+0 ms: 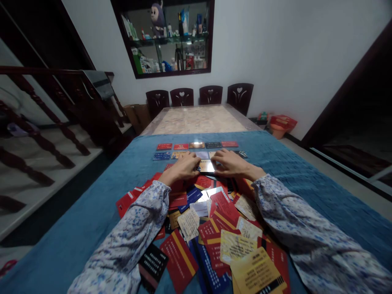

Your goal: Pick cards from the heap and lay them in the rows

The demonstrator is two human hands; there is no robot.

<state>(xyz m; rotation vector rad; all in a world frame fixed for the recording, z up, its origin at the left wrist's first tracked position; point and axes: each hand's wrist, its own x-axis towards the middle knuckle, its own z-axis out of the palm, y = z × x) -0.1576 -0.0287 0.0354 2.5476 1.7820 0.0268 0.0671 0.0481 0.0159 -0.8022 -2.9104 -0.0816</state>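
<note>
A pale gold card [207,166] with a shiny surface lies level between my two hands. My left hand [183,166] pinches its left edge, fingers bent, and my right hand [233,164] closes on its right edge. Just beyond them, two rows of cards lie side by side: a red card [164,146], a dark card [213,145] and a blue card [161,156] are among them. Below my wrists spreads a loose heap of overlapping cards, with a yellow card [238,246], a gold card [259,271] and a red striped card [179,260] near the front.
A blue cloth [122,179] covers the near part of the long table [199,118]. Several dark chairs [211,94] stand at its far end. A wooden railing [36,130] runs along the left, and a bin with a red bag [281,122] is on the floor at right.
</note>
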